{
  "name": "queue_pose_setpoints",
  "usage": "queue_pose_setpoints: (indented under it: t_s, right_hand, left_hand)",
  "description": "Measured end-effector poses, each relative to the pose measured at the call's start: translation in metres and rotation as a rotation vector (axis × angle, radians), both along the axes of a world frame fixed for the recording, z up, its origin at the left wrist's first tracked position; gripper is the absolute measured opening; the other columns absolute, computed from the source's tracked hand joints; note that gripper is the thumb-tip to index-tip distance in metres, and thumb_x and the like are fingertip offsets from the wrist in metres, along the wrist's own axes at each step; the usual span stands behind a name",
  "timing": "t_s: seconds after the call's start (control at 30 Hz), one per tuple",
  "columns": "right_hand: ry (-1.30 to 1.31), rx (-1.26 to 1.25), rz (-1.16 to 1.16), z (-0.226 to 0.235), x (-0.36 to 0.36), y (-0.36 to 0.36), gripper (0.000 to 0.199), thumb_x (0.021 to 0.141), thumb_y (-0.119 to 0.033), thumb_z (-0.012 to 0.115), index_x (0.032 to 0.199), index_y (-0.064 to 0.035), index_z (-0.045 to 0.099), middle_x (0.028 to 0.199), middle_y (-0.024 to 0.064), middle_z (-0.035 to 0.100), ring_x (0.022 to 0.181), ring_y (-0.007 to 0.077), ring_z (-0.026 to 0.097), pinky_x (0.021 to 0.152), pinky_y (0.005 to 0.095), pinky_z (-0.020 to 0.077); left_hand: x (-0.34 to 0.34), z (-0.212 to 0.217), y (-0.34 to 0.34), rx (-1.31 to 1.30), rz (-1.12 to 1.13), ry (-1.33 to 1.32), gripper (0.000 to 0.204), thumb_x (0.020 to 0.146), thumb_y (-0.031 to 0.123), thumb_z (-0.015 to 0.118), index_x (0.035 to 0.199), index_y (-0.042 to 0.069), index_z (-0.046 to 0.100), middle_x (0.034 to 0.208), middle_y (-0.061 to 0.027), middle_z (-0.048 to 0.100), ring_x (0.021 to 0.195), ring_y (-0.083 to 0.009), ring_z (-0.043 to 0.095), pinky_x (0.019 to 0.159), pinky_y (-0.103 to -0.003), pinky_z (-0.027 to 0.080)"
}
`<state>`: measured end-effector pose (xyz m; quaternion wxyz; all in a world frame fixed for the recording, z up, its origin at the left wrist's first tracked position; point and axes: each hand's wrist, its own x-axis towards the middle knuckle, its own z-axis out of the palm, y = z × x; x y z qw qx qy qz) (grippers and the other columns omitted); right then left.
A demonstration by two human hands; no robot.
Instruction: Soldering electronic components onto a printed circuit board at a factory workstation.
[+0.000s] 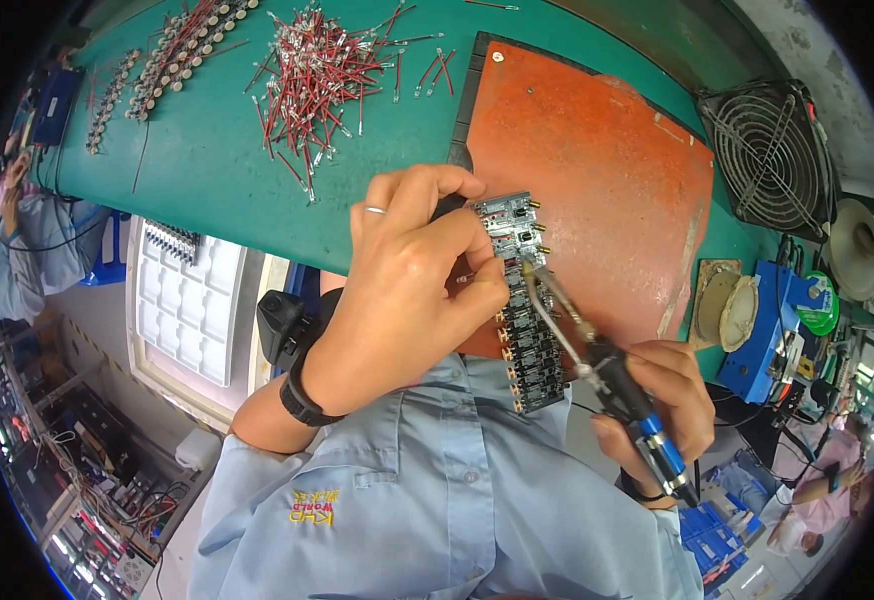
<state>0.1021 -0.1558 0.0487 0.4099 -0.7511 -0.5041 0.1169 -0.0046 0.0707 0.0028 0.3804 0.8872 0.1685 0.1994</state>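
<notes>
A circuit-board strip (pixel 530 350) spans the near edge of an orange mat (pixel 587 150), long axis running away from the wearer, far end slightly left; the left hand's (pixel 407 275) thumb and forefinger pinch together at its left edge, anything gripped hidden; the right hand's (pixel 672 395) fingers curl round a soldering iron (pixel 625 385), tip pointing far-left onto the strip

I am wearing a lt. blue shirt (pixel 422 545) w/ btns (pixel 470 477), pocket (pixel 369 440) and red-yellow embroidery (pixel 314 506). My L hand (pixel 402 270) is wearing a slvr ring (pixel 374 210) and blk wrist strap (pixel 302 401) w/ boxy device (pixel 281 328); my R hand (pixel 675 395), a dk. wristband (pixel 643 490).
</notes>
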Motion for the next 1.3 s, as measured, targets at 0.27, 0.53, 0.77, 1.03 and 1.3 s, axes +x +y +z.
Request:
queue_pose_setpoints:
  t_s: [0.27, 0.53, 0.77, 1.03, 1.3]
  right_hand:
    - [0.106, 0.201, -0.196, -0.013, -0.002, -0.014, 0.051, 0.068, -0.024, 0.083, 0.103, 0.0042, 0.059, 0.101, 0.0201, 0.062, 0.089, 0.0301, 0.060, 0.077, 0.0370, 0.0481]
    - [0.178, 0.219, -0.164, -0.018, -0.005, 0.001, 0.050, 0.071, -0.025, 0.081, 0.104, 0.0048, 0.058, 0.100, 0.0190, 0.061, 0.090, 0.0265, 0.058, 0.079, 0.0347, 0.0468]
    - [0.225, 0.287, -0.238, -0.026, -0.004, 0.005, 0.049, 0.077, -0.029, 0.076, 0.105, 0.0056, 0.055, 0.099, 0.0149, 0.057, 0.084, 0.0180, 0.052, 0.076, 0.0280, 0.0425]
    - [0.264, 0.301, -0.223, -0.025, -0.007, 0.009, 0.042, 0.080, -0.022, 0.072, 0.107, 0.0057, 0.055, 0.102, 0.0132, 0.057, 0.089, 0.0182, 0.054, 0.081, 0.0291, 0.0432]
    - [0.308, 0.270, -0.260, -0.028, -0.003, 0.006, 0.041, 0.080, -0.020, 0.072, 0.108, 0.0060, 0.056, 0.104, 0.0129, 0.058, 0.094, 0.0181, 0.056, 0.086, 0.0298, 0.0436]
  left_hand:
    - [0.000, -0.001, 0.000, -0.002, 0.001, -0.035, 0.011, 0.065, 0.004, 0.069, 0.067, 0.004, 0.058, 0.112, -0.0118, 0.055, 0.101, -0.0301, 0.047, 0.085, -0.037, 0.038]
    - [-0.004, -0.001, 0.002, -0.002, 0.023, -0.052, 0.010, 0.066, 0.007, 0.068, 0.068, 0.006, 0.058, 0.111, -0.0116, 0.055, 0.102, -0.0303, 0.047, 0.083, -0.039, 0.034]
    - [-0.015, 0.004, 0.037, 0.042, 0.016, -0.126, 0.012, 0.078, 0.013, 0.070, 0.082, 0.005, 0.062, 0.112, -0.0134, 0.056, 0.103, -0.0298, 0.050, 0.090, -0.039, 0.040]
    - [-0.027, -0.014, 0.163, 0.129, 0.409, -0.174, 0.016, 0.085, 0.012, 0.057, 0.094, -0.001, 0.061, 0.095, -0.0207, 0.061, 0.090, -0.0388, 0.059, 0.080, -0.042, 0.047]
    - [-0.021, -0.019, 0.131, -0.016, 0.381, 0.045, 0.016, 0.091, 0.008, 0.049, 0.099, -0.003, 0.059, 0.083, -0.0175, 0.064, 0.072, -0.0253, 0.064, 0.064, -0.036, 0.050]
